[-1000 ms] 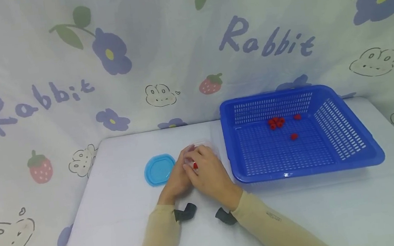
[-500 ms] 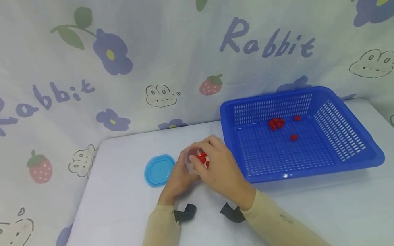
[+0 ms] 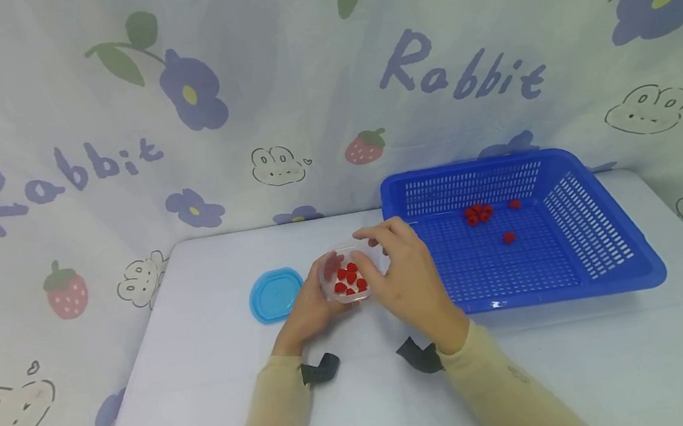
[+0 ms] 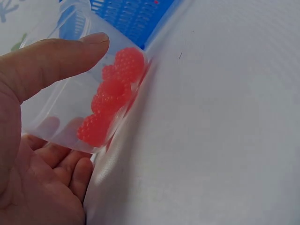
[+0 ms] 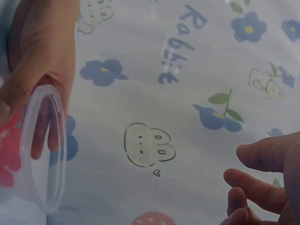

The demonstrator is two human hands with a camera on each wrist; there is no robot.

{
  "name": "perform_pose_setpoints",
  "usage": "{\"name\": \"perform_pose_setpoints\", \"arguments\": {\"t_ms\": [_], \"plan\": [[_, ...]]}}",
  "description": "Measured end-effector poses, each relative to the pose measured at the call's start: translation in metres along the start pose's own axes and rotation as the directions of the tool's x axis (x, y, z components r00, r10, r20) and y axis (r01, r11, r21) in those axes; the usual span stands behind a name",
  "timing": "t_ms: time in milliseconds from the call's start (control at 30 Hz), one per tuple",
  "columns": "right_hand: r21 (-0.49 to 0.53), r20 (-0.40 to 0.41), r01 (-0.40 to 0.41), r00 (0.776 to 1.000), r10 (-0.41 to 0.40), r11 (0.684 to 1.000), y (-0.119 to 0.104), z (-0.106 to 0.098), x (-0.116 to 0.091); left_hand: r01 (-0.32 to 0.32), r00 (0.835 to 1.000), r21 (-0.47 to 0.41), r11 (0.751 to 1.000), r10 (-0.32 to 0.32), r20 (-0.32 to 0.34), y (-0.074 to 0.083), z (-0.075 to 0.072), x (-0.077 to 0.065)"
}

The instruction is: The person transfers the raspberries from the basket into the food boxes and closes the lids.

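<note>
currently, the reference thing is the clear, round-mouthed plastic tub (image 4: 56, 105); all places are given from it. the left hand (image 3: 311, 315) is at its left side and grips it, thumb against one part of the wall, fingers curled round the other. several glossy, red, bumpy raspberry-shaped pieces (image 3: 351, 277) lie inside at the tub's base. the right hand (image 3: 409, 279) is just right of the tub's mouth, thumb and fingers spread apart with nothing between them. the flat, light-blue, angular lid (image 3: 277, 295) lies left of the tub on the white table (image 3: 210, 396). the blue, rectangular, perforated plastic basket (image 3: 553, 295) stands to its right, holding further red raspberry-shaped pieces (image 3: 479, 213). whether the tub's base bears fully on the table cannot be told.

caution: the tub may tip and spill its contents if the right hand knocks the rim, since the two are close. excess thumb pressure could flex the thin-looking wall and loosen the grip. small, rounded pieces may slip from a fingertip pinch and roll away if released outside the tub's mouth.
</note>
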State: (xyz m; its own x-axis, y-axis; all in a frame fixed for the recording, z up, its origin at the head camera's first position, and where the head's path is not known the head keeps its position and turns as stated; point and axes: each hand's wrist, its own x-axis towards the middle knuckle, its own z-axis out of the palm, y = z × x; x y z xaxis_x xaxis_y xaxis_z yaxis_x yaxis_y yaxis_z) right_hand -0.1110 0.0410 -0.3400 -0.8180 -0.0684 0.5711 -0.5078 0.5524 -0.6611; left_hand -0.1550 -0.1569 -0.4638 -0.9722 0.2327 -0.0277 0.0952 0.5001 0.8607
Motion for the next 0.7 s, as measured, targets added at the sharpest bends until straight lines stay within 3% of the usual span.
{"name": "perform_pose_setpoints", "arguments": {"t_ms": [333, 700], "plan": [[-0.027, -0.064, -0.021, 0.998, 0.019, 0.999, 0.012, -0.023, 0.008, -0.019, 1.0, -0.039, 0.999, 0.019, 0.006, 0.0, 0.0, -0.001], [-0.03, -0.1, -0.053, 0.994, 0.05, 0.998, 0.024, -0.037, 0.013, 0.01, 1.0, -0.029, 1.0, -0.009, 0.012, 0.003, 0.001, -0.001]]}}
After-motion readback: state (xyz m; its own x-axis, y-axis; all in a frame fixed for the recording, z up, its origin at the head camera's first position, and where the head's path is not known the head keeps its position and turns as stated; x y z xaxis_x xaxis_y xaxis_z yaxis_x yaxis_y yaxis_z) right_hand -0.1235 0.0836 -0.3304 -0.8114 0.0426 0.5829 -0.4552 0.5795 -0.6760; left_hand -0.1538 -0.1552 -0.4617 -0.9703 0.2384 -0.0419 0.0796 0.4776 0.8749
